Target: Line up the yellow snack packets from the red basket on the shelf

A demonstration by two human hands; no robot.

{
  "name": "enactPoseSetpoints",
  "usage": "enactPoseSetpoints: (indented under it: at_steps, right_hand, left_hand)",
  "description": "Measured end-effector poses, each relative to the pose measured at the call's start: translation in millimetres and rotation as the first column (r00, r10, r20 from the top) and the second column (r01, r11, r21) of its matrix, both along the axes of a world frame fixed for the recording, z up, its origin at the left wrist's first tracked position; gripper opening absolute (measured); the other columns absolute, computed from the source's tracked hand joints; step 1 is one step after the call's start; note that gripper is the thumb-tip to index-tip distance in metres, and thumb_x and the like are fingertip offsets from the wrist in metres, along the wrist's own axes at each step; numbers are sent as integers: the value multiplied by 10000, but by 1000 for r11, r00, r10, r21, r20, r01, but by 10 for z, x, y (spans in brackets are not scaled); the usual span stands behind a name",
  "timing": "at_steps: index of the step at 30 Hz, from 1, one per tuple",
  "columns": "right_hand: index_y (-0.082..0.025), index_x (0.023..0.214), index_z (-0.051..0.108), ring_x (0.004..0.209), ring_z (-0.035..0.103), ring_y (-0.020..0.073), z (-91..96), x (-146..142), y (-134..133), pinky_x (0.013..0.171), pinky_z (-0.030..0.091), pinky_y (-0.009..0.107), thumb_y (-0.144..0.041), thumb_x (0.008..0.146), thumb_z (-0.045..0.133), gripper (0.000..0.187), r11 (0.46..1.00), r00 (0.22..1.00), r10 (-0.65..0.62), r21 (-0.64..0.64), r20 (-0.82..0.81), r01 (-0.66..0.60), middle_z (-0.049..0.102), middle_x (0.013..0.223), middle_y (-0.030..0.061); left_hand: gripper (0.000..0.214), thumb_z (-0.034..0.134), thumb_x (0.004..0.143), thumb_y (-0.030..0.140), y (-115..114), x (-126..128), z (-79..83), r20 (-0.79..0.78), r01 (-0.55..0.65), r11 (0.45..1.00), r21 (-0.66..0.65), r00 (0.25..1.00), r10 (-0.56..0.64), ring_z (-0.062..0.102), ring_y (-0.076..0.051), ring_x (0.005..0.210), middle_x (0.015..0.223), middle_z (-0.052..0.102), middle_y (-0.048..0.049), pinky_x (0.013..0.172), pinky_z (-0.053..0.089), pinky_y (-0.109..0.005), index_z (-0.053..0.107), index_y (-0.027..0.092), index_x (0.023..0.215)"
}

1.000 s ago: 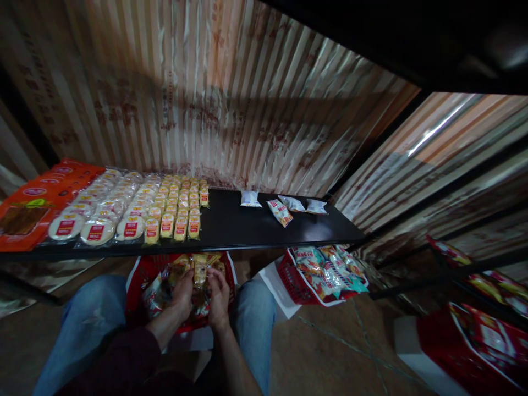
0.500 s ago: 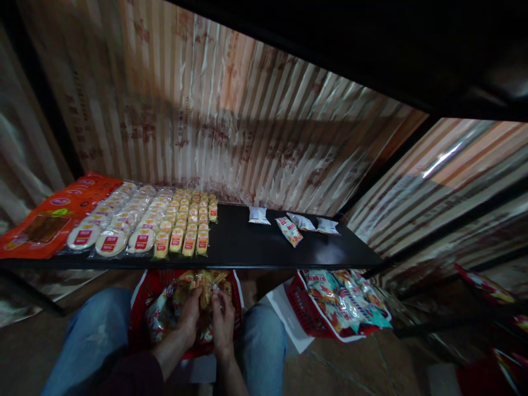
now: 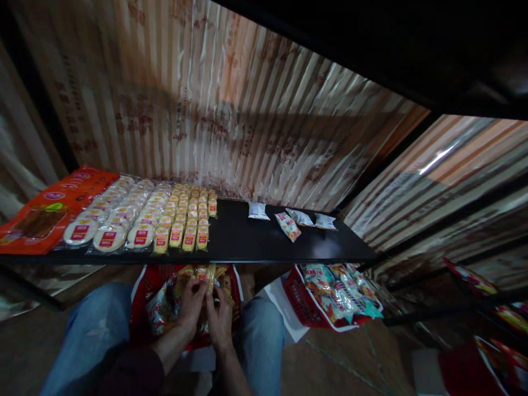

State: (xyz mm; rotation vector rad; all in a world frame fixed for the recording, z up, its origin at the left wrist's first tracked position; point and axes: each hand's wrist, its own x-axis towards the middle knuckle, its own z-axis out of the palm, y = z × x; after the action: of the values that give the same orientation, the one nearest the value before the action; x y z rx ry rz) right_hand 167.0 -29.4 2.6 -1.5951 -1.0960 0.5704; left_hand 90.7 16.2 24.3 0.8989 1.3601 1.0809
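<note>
Between my knees stands a red basket (image 3: 138, 316) with a white rim, holding packaged snacks. My left hand (image 3: 191, 303) is over it, fingers closed round a small yellow wrapped cake (image 3: 202, 272) with a red label. Beside it, my right hand (image 3: 219, 317) pinches another narrow yellow packet (image 3: 212, 275) of seemingly the same kind. Both hands are close together, just under the shelf's front edge. On the black shelf (image 3: 243, 242) above, rows of matching yellow cakes (image 3: 176, 234) lie beside round white wrapped cakes (image 3: 109, 237).
An orange package (image 3: 45, 212) lies at the shelf's left end. Several small snack bags (image 3: 289, 226) lie loosely on its right half. A second red basket (image 3: 303, 302) of snack bags stands on the floor at right. Striped sheeting (image 3: 247, 110) hangs behind.
Both hands have shifted slightly, and the yellow packets now stand up more clearly between the fingers near the shelf edge. The view has tilted a little; the shelf goods look unchanged.
</note>
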Motion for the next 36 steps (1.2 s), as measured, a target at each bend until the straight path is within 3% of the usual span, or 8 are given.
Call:
enactPoseSetpoints:
  at_steps: [3, 7, 13, 18, 28, 36]
  right_hand:
    - [-203, 1050, 703, 977, 650, 238, -36, -9, 7, 895, 485, 355, -424, 834, 560, 341, 1000, 999, -22, 1, -40, 22, 708, 1048, 103]
    - [-194, 1121, 662, 1085, 612, 242, -76, 5, 13, 973, 440, 367, -411, 806, 575, 392, 997, 987, -81, -19, -140, 80, 675, 1150, 99]
    - [-195, 1237, 579, 1084, 610, 222, -96, 33, 18, 974, 439, 372, -347, 812, 528, 454, 998, 966, -65, 5, -251, 69, 661, 1177, 87]
    - [-181, 1241, 587, 1234, 503, 231, -100, 39, 34, 1067, 340, 397, -406, 829, 495, 479, 993, 955, -116, -55, -274, 105, 586, 1297, 93]
    - [-160, 1225, 598, 1250, 492, 258, -97, 21, 40, 1058, 351, 388, -496, 799, 547, 546, 986, 947, -157, -92, -279, 136, 590, 1288, 123]
    - [-157, 1217, 594, 1231, 508, 257, -96, -4, 38, 1046, 365, 391, -477, 805, 540, 524, 985, 950, -170, -60, -263, 160, 600, 1271, 129]
  left_hand:
    - [234, 607, 624, 419, 3, -8, -10, 40, -11, 998, -63, 999, 14, 622, -223, 732, 733, 646, -40, 736, 501, -372, 562, 208, 714]
    - [209, 571, 627, 372, -17, -17, -35, 40, -17, 999, -36, 999, 19, 617, -231, 840, 818, 653, -48, 817, 486, -377, 585, 199, 745]
    - [178, 549, 659, 307, -56, -1, -18, 36, -11, 1000, 21, 999, 10, 621, -223, 923, 894, 683, -67, 916, 449, -366, 618, 194, 778]
    - [223, 540, 670, 262, -83, 9, -50, -13, 74, 994, 77, 997, -73, 622, -206, 925, 952, 692, -62, 896, 457, -334, 647, 200, 856]
    - [243, 505, 695, 273, -90, 44, -190, -45, 110, 985, 132, 993, -105, 618, -213, 907, 958, 681, -74, 890, 461, -362, 659, 202, 870]
    - [216, 506, 698, 249, -85, 8, -144, -99, 149, 980, 133, 986, -137, 627, -201, 878, 934, 692, -61, 878, 468, -349, 650, 213, 855]
